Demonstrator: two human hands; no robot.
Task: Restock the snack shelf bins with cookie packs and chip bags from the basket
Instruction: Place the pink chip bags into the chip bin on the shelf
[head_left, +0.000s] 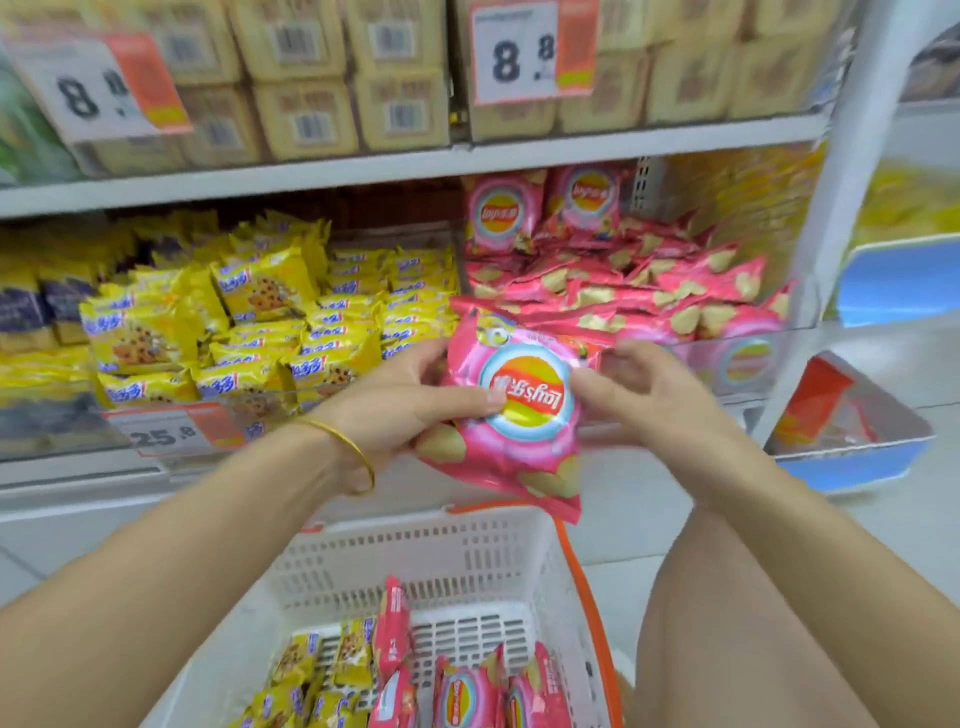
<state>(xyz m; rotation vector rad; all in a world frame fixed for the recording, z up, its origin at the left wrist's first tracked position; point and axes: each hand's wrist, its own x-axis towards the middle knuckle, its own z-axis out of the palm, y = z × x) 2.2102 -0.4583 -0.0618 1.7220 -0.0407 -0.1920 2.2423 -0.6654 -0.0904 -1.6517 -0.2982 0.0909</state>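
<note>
A pink chip bag (524, 447) hangs upside down in front of the shelf, above the basket. My left hand (415, 400) grips its left side with the thumb over the logo. My right hand (639, 389) pinches its upper right edge. Behind it lies the bin of pink chip bags (649, 280), and to its left the bin of yellow cookie packs (291, 322). The white basket (467, 551) below holds several yellow cookie packs (322, 680) and pink chip bags (467, 691).
A shelf above carries beige boxes (363, 88) with price tags reading 8.8. A 25.8 price tag (171, 431) hangs on the cookie bin's front. A blue-and-white display bin (852, 441) stands on the floor at right. My knee (753, 623) is beside the basket.
</note>
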